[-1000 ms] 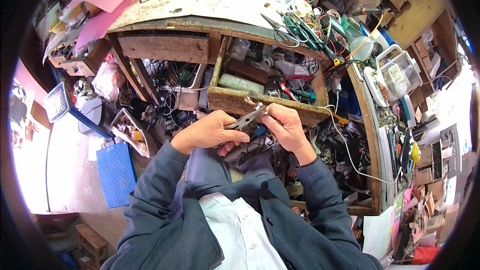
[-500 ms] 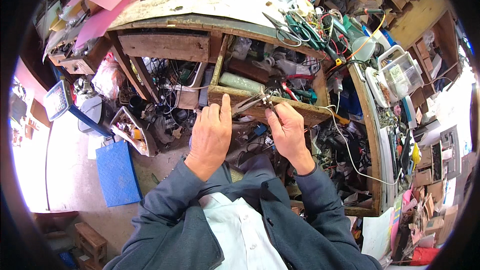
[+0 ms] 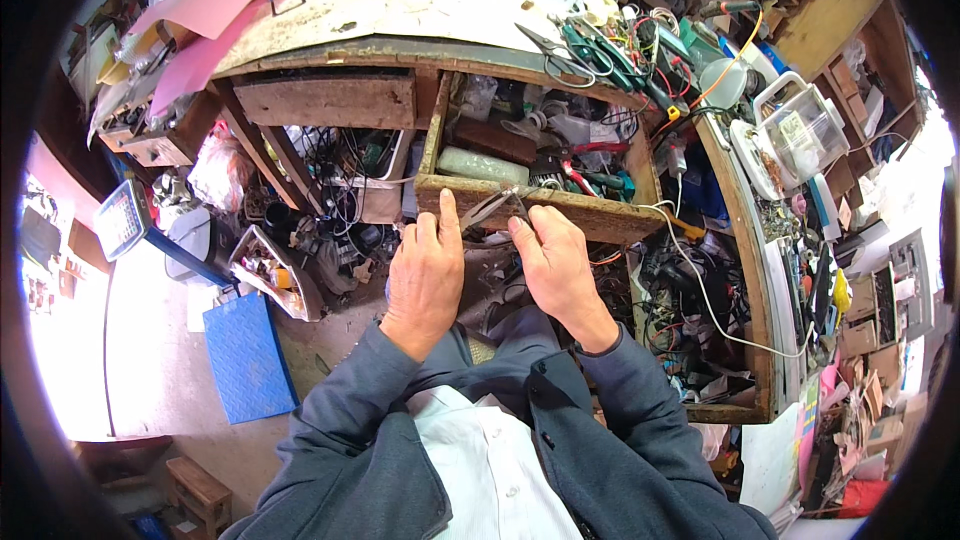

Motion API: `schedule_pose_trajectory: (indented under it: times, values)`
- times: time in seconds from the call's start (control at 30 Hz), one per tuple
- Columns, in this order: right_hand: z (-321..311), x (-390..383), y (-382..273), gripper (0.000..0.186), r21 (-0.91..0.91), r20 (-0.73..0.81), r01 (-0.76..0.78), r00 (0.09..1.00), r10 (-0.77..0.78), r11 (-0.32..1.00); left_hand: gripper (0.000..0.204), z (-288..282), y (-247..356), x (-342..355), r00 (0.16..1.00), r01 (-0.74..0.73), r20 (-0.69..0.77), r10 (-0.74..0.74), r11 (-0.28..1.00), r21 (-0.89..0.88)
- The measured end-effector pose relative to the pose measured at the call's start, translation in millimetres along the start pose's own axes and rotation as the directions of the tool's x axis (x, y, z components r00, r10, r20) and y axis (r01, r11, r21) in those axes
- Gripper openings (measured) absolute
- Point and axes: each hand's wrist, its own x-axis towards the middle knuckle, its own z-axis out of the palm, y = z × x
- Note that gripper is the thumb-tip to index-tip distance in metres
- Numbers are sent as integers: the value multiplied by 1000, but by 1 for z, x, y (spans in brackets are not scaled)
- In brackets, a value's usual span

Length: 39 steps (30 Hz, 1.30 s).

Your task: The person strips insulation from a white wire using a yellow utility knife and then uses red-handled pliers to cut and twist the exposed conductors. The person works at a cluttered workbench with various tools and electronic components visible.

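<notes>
My left hand is closed around a pair of pliers, its index finger stretched up beside them. Their dark, slender jaws slant up and right in front of the open wooden drawer's front board. Close to the jaw tips, my right hand pinches with thumb and index finger. A small dark piece shows between its fingers and the tips, too small to name. The drawer holds a plastic-wrapped roll, a brown block, red-handled tools and loose wires.
Scissors and green-handled tools lie at the workbench's edge. A white cable hangs over another open compartment at right, full of dark cords. On the floor at left stand a blue platform scale and a bin of odds and ends.
My right hand has shifted slightly left and its fingers have come closer to the plier tips. The small white piece seen at the tips before no longer shows. The whole view has moved slightly.
</notes>
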Motion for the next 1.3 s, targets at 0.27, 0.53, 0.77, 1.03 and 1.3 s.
schedule_pose_trajectory:
  times: [0.27,0.53,0.77,1.03,1.3]
  values:
    - [19,-8,-8,22,-167,-114,31,992,-51,985,54,1,20,-2,985,147,106,-135,981,-124]
    - [23,-10,-3,19,-242,-180,86,975,-132,966,22,1,28,-2,952,265,253,-171,872,-411]
    - [25,-10,-3,17,-212,-183,91,974,-131,973,22,6,34,-5,969,245,134,-208,878,-411]
    - [24,-8,3,14,-397,-227,198,925,-304,897,23,1,31,-6,939,323,270,-212,815,-481]
    - [23,-11,10,14,-184,-210,123,964,-161,975,21,9,24,-7,922,377,346,-173,606,-700]
